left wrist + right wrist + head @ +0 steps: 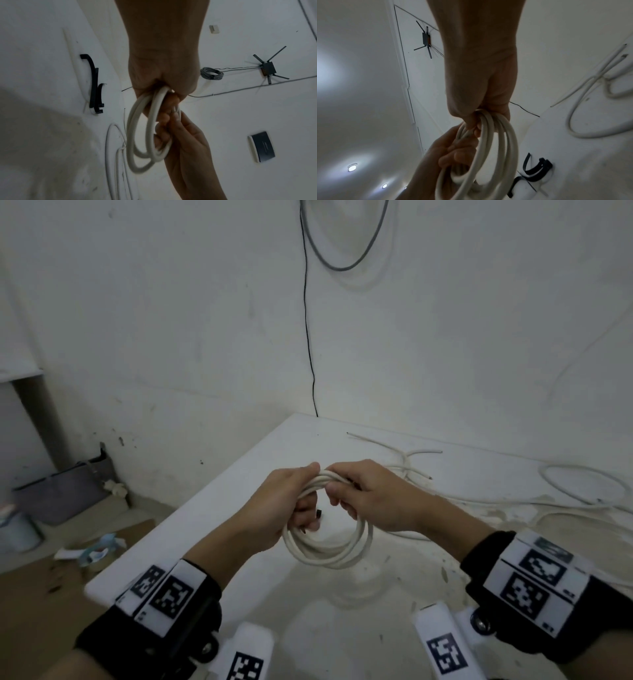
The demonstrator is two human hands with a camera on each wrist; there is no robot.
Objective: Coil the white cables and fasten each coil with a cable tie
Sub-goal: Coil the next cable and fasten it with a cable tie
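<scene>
A coil of white cable (pixel 329 558) with several loops hangs above the white table (pixel 219 508). My left hand (pixel 294 508) grips its left side with fingers curled through the loops. My right hand (pixel 356 491) grips the top of the coil, right beside the left. The left wrist view shows the coil (pixel 151 117) coming out of the left fist (pixel 163 75), with the right hand (pixel 185 135) beyond it. Seen from the right wrist, the loops (pixel 488 135) pass under the right hand's (pixel 479 94) fingers. Black cable ties (pixel 536 171) (pixel 94 83) lie on the table nearby.
Loose white cables (pixel 582 487) sprawl over the right half of the table, with cut ends (pixel 411 467) behind my hands. A black wire (pixel 308 337) runs down the wall. Left of the table edge, a grey bin (pixel 61 491) and litter sit on the floor.
</scene>
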